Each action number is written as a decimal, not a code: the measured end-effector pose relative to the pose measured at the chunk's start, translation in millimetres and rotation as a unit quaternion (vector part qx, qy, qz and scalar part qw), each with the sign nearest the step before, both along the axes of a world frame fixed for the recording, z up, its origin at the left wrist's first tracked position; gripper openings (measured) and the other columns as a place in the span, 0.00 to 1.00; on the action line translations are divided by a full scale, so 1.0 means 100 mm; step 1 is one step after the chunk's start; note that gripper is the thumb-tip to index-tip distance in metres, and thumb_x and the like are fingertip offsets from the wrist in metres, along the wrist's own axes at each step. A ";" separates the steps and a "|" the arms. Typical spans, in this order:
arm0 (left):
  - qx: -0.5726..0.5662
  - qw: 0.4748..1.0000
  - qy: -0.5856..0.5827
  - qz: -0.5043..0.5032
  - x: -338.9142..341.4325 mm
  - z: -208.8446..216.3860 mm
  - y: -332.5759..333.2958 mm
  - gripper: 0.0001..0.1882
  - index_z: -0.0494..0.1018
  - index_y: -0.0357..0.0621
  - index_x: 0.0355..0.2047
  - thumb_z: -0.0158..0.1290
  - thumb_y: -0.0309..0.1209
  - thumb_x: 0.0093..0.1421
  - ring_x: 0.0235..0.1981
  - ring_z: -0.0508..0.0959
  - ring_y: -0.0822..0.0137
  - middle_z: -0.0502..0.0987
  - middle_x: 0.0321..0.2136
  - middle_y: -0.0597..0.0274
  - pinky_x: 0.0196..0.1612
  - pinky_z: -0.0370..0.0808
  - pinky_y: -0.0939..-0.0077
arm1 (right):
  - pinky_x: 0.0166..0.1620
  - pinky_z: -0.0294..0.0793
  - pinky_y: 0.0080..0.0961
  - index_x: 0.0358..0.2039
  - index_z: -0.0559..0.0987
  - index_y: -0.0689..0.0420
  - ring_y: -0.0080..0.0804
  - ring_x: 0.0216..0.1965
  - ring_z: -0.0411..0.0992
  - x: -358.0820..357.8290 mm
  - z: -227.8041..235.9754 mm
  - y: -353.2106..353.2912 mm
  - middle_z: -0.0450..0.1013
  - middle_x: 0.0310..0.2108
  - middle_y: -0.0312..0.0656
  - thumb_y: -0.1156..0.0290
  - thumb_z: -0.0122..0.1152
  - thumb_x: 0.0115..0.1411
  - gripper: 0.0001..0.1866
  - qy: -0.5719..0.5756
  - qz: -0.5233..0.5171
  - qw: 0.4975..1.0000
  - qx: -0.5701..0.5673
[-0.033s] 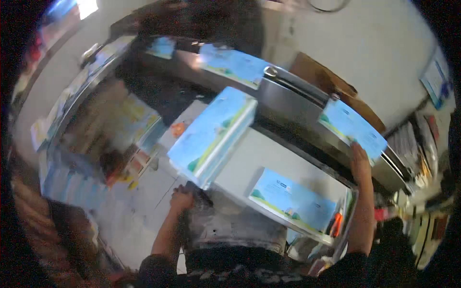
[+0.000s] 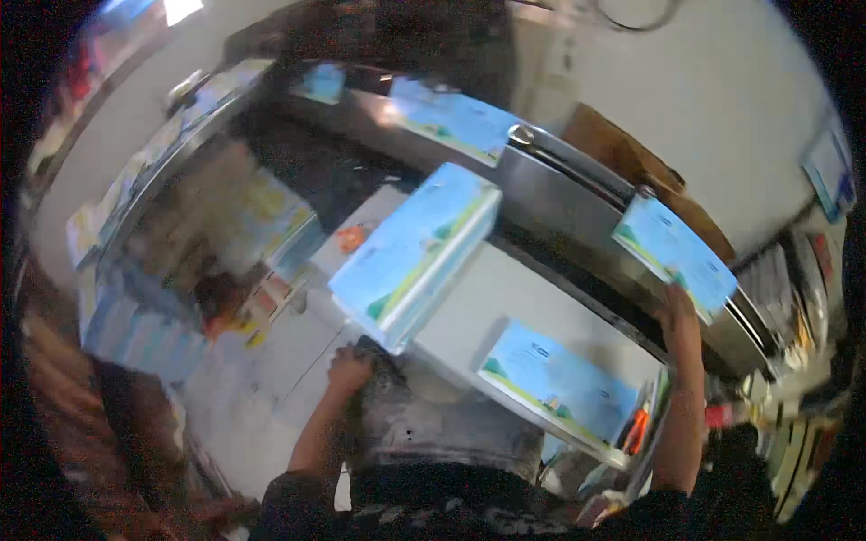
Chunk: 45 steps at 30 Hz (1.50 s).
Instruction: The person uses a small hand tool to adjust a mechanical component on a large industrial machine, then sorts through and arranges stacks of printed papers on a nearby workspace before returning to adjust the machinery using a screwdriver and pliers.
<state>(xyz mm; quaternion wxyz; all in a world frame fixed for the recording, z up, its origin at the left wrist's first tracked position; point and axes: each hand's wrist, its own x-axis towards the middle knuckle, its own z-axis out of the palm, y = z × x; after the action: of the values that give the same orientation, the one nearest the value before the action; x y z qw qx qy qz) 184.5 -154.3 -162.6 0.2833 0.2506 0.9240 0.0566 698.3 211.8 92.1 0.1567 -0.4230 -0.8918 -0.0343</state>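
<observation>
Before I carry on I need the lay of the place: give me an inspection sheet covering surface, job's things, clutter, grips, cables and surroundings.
Surface: pale table, partly covered.
Job's things: tall blue stack; low blue stack to its right; blue sheet beyond the table.
Clutter: orange tool at the table's right end.
Grips: left hand near the tall stack's lower end, hold unclear; right hand at the sheet's lower edge, contact blurred.
Cables: dark loop, possibly one.
Surroundings: wall, brown board, floor.

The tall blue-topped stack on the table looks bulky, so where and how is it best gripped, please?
Probably by both long sides, coming from its near end by the left hand: the stack is a thick, oblong block lying aslant, with bare table along its right side.
</observation>
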 end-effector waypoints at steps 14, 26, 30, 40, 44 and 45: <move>0.058 0.998 0.033 0.013 0.06 0.13 0.14 0.40 0.62 0.37 0.61 0.48 0.54 0.56 0.55 0.69 0.38 0.65 0.56 0.38 0.53 0.71 0.43 | 0.67 0.54 0.44 0.64 0.61 0.59 0.57 0.66 0.54 -0.47 -0.28 -1.63 0.54 0.66 0.57 0.55 0.77 0.41 0.52 -0.100 0.018 0.960 -0.262; 0.014 1.000 0.012 0.017 -0.09 -0.09 0.03 0.38 0.63 0.45 0.62 0.44 0.57 0.58 0.60 0.66 0.42 0.65 0.59 0.39 0.58 0.68 0.50 | 0.68 0.53 0.44 0.70 0.52 0.48 0.51 0.71 0.45 0.33 -0.05 0.76 0.46 0.70 0.49 0.77 0.73 0.39 0.58 -0.107 -0.111 0.966 0.207; 0.049 0.997 0.063 -0.010 0.03 0.21 0.05 0.34 0.68 0.45 0.53 0.50 0.59 0.57 0.52 0.72 0.40 0.71 0.49 0.41 0.52 0.73 0.48 | 0.63 0.62 0.42 0.65 0.62 0.49 0.49 0.62 0.62 0.10 0.23 0.77 0.62 0.63 0.50 0.85 0.55 0.49 0.41 -0.050 -0.081 0.983 0.156; 0.056 0.996 0.067 -0.019 -0.03 -0.22 0.27 0.38 0.66 0.42 0.58 0.48 0.59 0.58 0.50 0.74 0.41 0.69 0.50 0.40 0.48 0.75 0.49 | 0.52 0.72 0.39 0.61 0.69 0.47 0.48 0.52 0.72 1.48 1.92 1.98 0.72 0.52 0.53 0.77 0.45 0.61 0.27 0.041 -0.244 0.920 0.303; 0.053 0.994 0.085 -0.050 0.06 0.07 0.23 0.37 0.67 0.43 0.58 0.50 0.58 0.58 0.49 0.75 0.42 0.69 0.52 0.39 0.46 0.77 0.50 | 0.58 0.68 0.39 0.61 0.69 0.46 0.46 0.57 0.68 -0.83 2.29 1.54 0.69 0.58 0.48 0.80 0.44 0.60 0.28 0.112 -0.079 0.862 0.488; 0.123 0.992 0.026 -0.023 0.11 0.26 0.30 0.36 0.66 0.43 0.58 0.52 0.56 0.58 0.48 0.75 0.43 0.68 0.53 0.40 0.44 0.78 0.50 | 0.59 0.67 0.39 0.58 0.71 0.51 0.47 0.57 0.68 -1.36 2.12 1.49 0.70 0.56 0.49 0.82 0.43 0.59 0.27 0.144 -0.045 0.876 0.458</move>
<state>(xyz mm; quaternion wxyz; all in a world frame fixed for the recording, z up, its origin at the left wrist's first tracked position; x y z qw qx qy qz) 195.9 -124.3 -136.5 0.2274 0.3061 0.9111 0.1563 562.2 360.7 303.8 0.4580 -0.3437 -0.7240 -0.3845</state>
